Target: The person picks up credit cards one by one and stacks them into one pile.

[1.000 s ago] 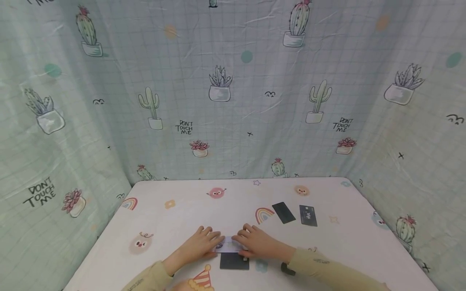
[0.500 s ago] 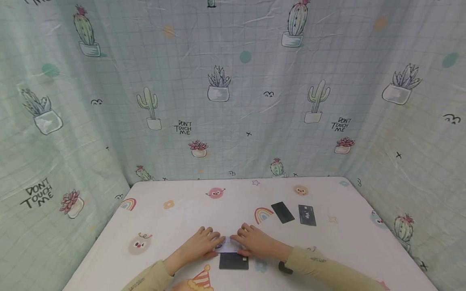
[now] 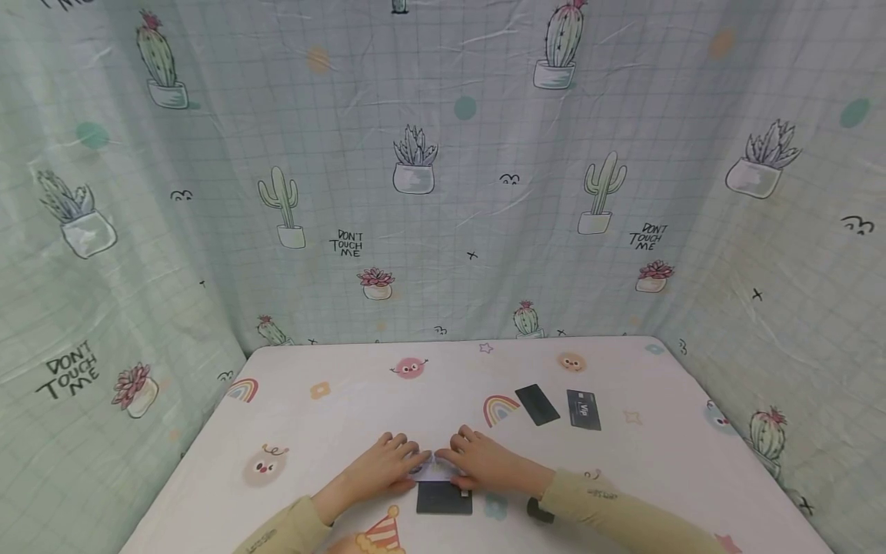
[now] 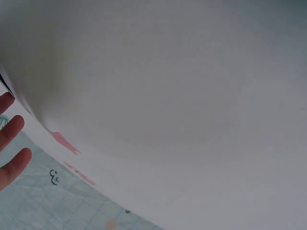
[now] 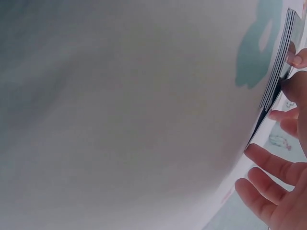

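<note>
A pale printed card (image 3: 433,472) lies between both hands, at the far side of a dark stack of cards (image 3: 444,498). My left hand (image 3: 384,466) holds its left end, thumb near the front edge and index finger over the top. At the other end my right hand (image 3: 487,464) grips it the same way, its thumb beside the stack's far right corner. In the right wrist view the card stack (image 5: 278,62) shows several thin layers edge-on, and fingertips (image 5: 254,149) meet the card's dark edge. Only a few left fingertips (image 4: 17,125) show in the left wrist view.
Farther back on the right lie a plain black card (image 3: 537,405) and a dark card marked Vip (image 3: 584,409). A small dark object (image 3: 540,510) sits partly under the right sleeve. The patterned white table (image 3: 360,400) is enclosed by a cactus-print curtain (image 3: 443,215).
The two index fingertips have drawn slightly closer together over the pale card. The stack and the other cards stay where they were.
</note>
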Motion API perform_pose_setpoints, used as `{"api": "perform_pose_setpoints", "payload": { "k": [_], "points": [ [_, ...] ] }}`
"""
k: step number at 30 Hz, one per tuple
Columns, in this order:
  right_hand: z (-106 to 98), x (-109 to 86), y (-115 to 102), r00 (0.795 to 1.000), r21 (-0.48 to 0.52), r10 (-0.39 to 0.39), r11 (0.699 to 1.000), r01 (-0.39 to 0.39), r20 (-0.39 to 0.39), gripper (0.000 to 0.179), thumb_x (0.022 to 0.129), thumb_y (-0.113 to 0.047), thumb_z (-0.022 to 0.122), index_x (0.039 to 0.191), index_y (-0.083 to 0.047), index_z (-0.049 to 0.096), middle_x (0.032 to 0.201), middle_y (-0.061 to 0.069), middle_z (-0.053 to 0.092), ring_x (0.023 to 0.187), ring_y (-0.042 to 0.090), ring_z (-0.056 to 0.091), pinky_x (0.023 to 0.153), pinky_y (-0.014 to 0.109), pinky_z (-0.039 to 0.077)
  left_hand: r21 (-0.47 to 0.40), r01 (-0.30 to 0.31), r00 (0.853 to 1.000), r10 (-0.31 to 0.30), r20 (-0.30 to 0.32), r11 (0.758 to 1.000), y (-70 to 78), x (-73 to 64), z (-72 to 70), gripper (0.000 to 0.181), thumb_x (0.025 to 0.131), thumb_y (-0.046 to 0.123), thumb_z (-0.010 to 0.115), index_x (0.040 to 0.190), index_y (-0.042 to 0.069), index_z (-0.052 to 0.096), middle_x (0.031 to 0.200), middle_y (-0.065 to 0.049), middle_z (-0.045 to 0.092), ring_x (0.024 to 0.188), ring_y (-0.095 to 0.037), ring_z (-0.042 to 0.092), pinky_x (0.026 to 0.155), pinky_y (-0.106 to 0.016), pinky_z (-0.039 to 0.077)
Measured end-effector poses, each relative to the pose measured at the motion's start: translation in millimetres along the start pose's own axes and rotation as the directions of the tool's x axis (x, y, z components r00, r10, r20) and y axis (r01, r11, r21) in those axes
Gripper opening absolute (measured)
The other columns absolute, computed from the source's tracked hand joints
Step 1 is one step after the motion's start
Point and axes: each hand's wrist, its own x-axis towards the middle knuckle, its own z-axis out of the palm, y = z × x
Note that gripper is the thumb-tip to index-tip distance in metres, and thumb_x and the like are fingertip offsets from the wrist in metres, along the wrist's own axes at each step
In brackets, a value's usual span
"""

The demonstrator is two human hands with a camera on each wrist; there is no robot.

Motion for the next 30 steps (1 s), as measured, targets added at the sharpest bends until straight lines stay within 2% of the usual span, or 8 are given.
{"api": "perform_pose_setpoints", "payload": {
  "k": [6, 10, 18, 25, 30],
  "points": [
    [2.0, 2.1, 3.2, 1.0, 0.061, 0.01, 0.998, -0.011, 0.022, 0.046, 0.085, -0.044, 0.051, 0.125, -0.022, 0.041, 0.098, -0.005, 0.05, 0.09, 0.011, 0.041, 0.078, 0.022, 0.039, -0.018, -0.003, 1.0, 0.003, 0.001, 1.0, -0.3, 2.6, 0.7, 0.049, 0.081, 0.043, 0.057, 0.124, 0.022, 0.049, 0.103, 0.004, 0.057, 0.092, -0.013, 0.051, 0.076, -0.032, 0.042],
    [2.2, 4.0, 5.1, 0.999, 0.052, 0.0, 0.999, -0.002, 0.035, 0.045, 0.086, -0.044, 0.05, 0.124, -0.02, 0.041, 0.099, -0.004, 0.053, 0.09, 0.011, 0.043, 0.08, 0.023, 0.039, -0.014, -0.013, 1.0, 0.012, -0.014, 1.0, -0.9, 4.4, -0.1, 0.048, 0.08, 0.04, 0.059, 0.123, 0.021, 0.05, 0.101, 0.004, 0.058, 0.091, -0.013, 0.051, 0.076, -0.031, 0.042],
    [2.8, 5.0, 8.1, 1.0, -0.005, -0.006, 1.0, 0.006, 0.024, 0.039, 0.088, -0.042, 0.045, 0.119, -0.019, 0.047, 0.1, -0.005, 0.057, 0.091, 0.011, 0.046, 0.081, 0.024, 0.04, 0.036, -0.031, 0.994, 0.035, -0.1, 0.999, -2.3, 4.4, 1.7, 0.023, 0.081, 0.036, 0.058, 0.096, 0.019, 0.055, 0.093, 0.007, 0.059, 0.084, -0.011, 0.053, 0.071, -0.029, 0.04],
    [-1.7, 3.5, 8.2, 1.0, 0.007, -0.007, 1.0, 0.007, 0.028, 0.031, 0.088, -0.042, 0.046, 0.112, -0.023, 0.051, 0.1, -0.005, 0.06, 0.092, 0.012, 0.047, 0.081, 0.024, 0.041, 0.02, -0.023, 0.992, 0.026, -0.127, 1.0, -1.5, 2.8, 5.3, 0.018, 0.082, 0.033, 0.057, 0.094, 0.019, 0.055, 0.093, 0.007, 0.061, 0.084, -0.011, 0.053, 0.072, -0.029, 0.04],
    [-5.2, 4.3, 7.6, 0.998, -0.029, -0.041, 0.999, 0.042, 0.039, 0.021, 0.087, -0.034, 0.052, 0.106, -0.025, 0.051, 0.098, -0.006, 0.062, 0.094, 0.014, 0.049, 0.079, 0.024, 0.043, -0.022, -0.026, 0.99, 0.023, -0.14, 0.999, -1.5, 3.2, 3.6, 0.014, 0.081, 0.03, 0.059, 0.09, 0.021, 0.054, 0.092, 0.006, 0.061, 0.084, -0.012, 0.053, 0.071, -0.03, 0.039]
  ]
}}
